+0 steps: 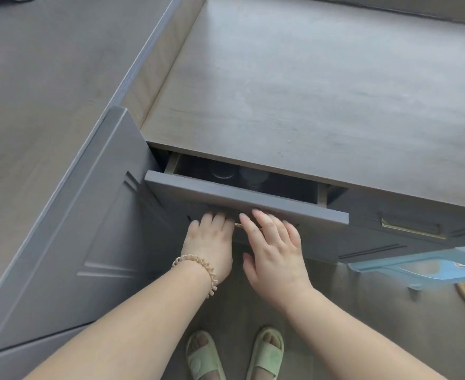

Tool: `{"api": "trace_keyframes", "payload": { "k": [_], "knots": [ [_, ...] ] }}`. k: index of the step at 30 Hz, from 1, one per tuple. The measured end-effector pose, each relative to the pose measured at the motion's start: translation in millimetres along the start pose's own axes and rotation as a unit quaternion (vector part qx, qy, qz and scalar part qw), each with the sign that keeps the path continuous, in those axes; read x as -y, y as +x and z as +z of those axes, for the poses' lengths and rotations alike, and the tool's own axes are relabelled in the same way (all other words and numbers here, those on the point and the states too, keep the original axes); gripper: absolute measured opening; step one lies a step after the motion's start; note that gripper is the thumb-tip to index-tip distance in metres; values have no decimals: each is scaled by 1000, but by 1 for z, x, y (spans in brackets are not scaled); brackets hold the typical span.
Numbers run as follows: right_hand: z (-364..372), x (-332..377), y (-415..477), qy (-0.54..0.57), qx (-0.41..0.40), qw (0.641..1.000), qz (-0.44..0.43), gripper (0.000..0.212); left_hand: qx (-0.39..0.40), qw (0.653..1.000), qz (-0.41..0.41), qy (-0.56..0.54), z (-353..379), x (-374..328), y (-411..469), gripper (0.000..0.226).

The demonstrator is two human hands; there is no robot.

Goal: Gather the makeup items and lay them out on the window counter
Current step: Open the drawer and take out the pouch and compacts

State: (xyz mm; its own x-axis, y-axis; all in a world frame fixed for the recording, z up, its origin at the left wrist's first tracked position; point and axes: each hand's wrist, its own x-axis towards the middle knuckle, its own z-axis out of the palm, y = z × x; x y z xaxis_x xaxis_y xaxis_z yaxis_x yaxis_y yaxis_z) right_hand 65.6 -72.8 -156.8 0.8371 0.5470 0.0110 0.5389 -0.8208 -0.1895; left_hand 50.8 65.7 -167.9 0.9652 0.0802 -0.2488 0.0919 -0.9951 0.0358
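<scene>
Left hand fingers curling under drawer front at frame centre, gripping handle; right hand fingers spread, holding nothing. Yanking risks toppling jars inside.

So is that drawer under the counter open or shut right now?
Partly open. The drawer front stands out from the counter edge, leaving a dark gap with round lids inside. Both hands are at its handle underneath.

Soft daylight falls from the far side onto my worktop, leaving a pale sheen across its grey grain. The open slit of the drawer is nearly black, its contents dim and blurred. Deep shadow lies under the overhang around my fingers. Straight edges bow toward the frame's corners; overall focus is slightly soft.
</scene>
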Motion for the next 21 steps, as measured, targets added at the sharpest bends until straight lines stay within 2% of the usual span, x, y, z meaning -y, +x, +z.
{"api": "trace_keyframes", "payload": {
  "k": [3, 5, 6, 8, 9, 10, 11, 13, 15, 21],
  "knots": [
    [-23, -3, -4, -13, -107, 994, -10, 69, 59, 998, -2, 12, -12, -2, -28, 54],
    [-36, -8, -1, -7, -80, 996, 41, 71, 59, 998, 34, -4, -26, -4, -49, 40],
    [-39, -9, -1, -3, -34, 998, 56, 71, 27, 997, 74, -27, -38, -4, -59, 33],
    [-37, -10, -9, -28, 53, 997, 39, 70, -96, 982, 151, -61, -54, -1, -69, 28],
    [-35, -9, -13, -39, 80, 996, 27, 71, -161, 972, 154, -73, -61, 3, -66, 29],
    [-34, -7, -18, -41, 94, 994, 23, 72, -192, 970, 130, -74, -69, 6, -60, 35],
    [-34, -5, -22, -39, 105, 993, 27, 72, -172, 978, 93, -69, -76, 10, -54, 45],
    [-35, 0, -30, -39, 121, 991, 33, 71, -62, 995, 26, -70, -76, 17, -45, 62],
    [-38, 5, -40, -44, 133, 990, 33, 70, 32, 997, -14, -66, -64, 22, -47, 71],
    [-40, 26, -83, -57, 152, 986, 30, 71, 60, 995, -38, -66, -39, 21, -95, 70]
  ]
}}
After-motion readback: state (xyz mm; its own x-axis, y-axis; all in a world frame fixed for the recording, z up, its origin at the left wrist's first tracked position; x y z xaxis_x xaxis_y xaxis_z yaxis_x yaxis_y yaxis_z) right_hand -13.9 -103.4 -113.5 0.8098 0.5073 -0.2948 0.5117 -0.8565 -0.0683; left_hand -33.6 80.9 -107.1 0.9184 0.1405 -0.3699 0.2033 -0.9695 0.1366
